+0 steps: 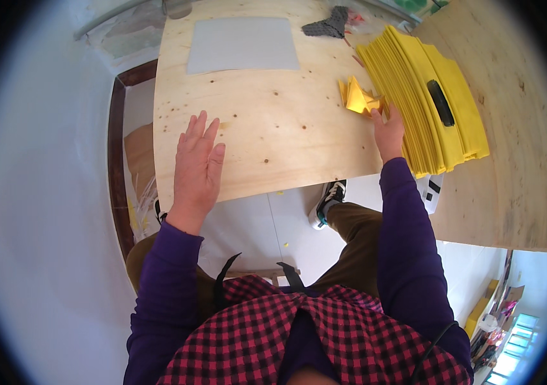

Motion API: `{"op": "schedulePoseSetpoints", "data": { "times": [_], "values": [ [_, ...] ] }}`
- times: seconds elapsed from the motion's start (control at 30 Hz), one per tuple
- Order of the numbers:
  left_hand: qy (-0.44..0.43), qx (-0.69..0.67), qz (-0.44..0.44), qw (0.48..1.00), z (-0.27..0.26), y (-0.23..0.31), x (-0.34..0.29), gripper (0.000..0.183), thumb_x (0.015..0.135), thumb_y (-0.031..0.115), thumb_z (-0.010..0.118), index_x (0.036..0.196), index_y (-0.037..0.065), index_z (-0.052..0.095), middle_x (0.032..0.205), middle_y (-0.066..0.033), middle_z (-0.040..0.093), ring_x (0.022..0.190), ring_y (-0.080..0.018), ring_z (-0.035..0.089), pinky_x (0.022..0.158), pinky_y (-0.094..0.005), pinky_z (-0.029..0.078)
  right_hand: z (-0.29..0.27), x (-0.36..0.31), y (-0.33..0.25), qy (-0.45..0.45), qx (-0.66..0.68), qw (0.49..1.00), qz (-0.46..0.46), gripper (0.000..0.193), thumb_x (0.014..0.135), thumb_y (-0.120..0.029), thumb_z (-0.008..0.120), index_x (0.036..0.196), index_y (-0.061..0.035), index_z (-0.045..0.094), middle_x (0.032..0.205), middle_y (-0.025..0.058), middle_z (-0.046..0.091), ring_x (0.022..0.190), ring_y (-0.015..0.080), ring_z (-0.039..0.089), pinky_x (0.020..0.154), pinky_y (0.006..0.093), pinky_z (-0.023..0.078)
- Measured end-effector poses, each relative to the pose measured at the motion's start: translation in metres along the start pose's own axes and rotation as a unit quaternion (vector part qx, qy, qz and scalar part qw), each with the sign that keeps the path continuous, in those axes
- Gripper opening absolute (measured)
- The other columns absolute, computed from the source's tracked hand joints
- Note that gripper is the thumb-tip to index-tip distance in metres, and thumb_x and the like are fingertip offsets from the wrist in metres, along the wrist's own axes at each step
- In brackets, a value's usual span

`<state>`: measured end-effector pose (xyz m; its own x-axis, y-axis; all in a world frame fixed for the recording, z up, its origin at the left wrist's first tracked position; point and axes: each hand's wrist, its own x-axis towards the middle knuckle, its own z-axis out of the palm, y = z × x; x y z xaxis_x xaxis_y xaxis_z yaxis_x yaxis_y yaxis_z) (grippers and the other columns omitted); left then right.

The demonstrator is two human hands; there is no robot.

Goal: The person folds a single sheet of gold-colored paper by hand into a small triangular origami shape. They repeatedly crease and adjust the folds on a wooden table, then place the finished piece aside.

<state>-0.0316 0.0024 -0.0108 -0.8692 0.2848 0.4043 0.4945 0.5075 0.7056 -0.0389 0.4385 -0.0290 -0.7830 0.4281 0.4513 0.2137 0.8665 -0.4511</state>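
My left hand [198, 167] is over the near left part of the wooden table [254, 122], fingers stretched out, with nothing in it. At the right, my right hand [389, 131] has its thumb and fingers closed on the edge of a small folded yellow piece [358, 99], creased and standing up in points. Whether it is paper or cloth I cannot tell. Just right of that hand lies a thick stack of folded yellow sheets [408, 96], with a black oval strip [440, 102] on top.
A pale grey rectangular sheet [243, 45] lies at the table's far left. Dark grey knitted cloth [328, 24] sits at the far edge beside clear plastic. Another wooden surface [498, 212] adjoins on the right. Below the near edge are my legs and a shoe [328, 204].
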Motion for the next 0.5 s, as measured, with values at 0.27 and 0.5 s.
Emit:
{"op": "schedulePoseSetpoints", "data": {
  "times": [0.27, 0.5],
  "values": [
    [0.007, -0.004, 0.004, 1.0, 0.001, 0.0, 0.001, 0.044, 0.105, 0.03, 0.047, 0.139, 0.003, 0.054, 0.152, -0.0189, 0.043, 0.144, -0.0353, 0.035, 0.119, -0.0473, 0.023, 0.016, 0.022, -0.004, -0.009, 0.099, 0.985, 0.139, 0.04, 0.079, -0.023, 0.081, 0.098, 0.0069, 0.062, 0.089, 0.0141, 0.066, 0.082, 0.0248, 0.064, 0.075, 0.0366, 0.052],
    [0.011, -0.021, 0.001, 1.0, 0.002, 0.0, 0.002, 0.044, 0.105, 0.03, 0.048, 0.138, 0.002, 0.055, 0.153, -0.0195, 0.041, 0.144, -0.0364, 0.035, 0.118, -0.0483, 0.025, 0.024, 0.043, 0.004, -0.109, 0.143, 0.963, 0.203, 0.04, 0.075, -0.019, 0.087, 0.092, 0.0071, 0.063, 0.087, 0.0109, 0.066, 0.074, 0.0199, 0.063, 0.065, 0.0338, 0.052]
  ]
}}
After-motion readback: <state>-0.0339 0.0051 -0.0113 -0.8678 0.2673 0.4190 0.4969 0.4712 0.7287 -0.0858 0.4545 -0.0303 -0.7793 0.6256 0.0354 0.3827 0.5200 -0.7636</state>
